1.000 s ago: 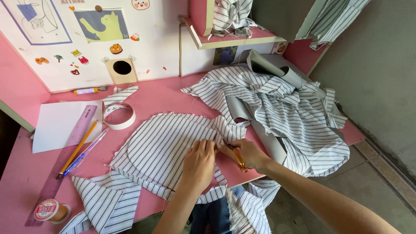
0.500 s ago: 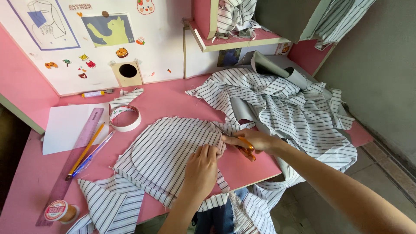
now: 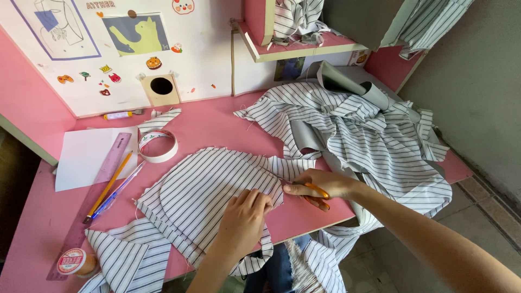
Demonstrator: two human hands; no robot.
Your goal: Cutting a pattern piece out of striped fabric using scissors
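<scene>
at the centre of the pink desk, your left hand lies knuckles-up on the rounded piece of white cloth with thin dark stripes, fingers curled and pressing down on it near its right edge; it looks placed there to keep the fabric flat and taut beside the cut. at about three o'clock from that hand, your right hand is closed around a pair of orange-handled scissors, fingers through the loops. the blades are hidden under the hand, so you can't tell how far they gape, but they point at the cloth's right edge, just beside your left fingertips.

at one o'clock from your hands a big crumpled heap of the same striped fabric spills over the desk's right corner, with a grey roll poking out of it. at ten o'clock sit a ring of white tape, a sheet of white paper, a translucent pink ruler, a yellow pencil and a blue pen. at eight o'clock a striped offcut lies near a small round reel at the ruler's lower end.
</scene>
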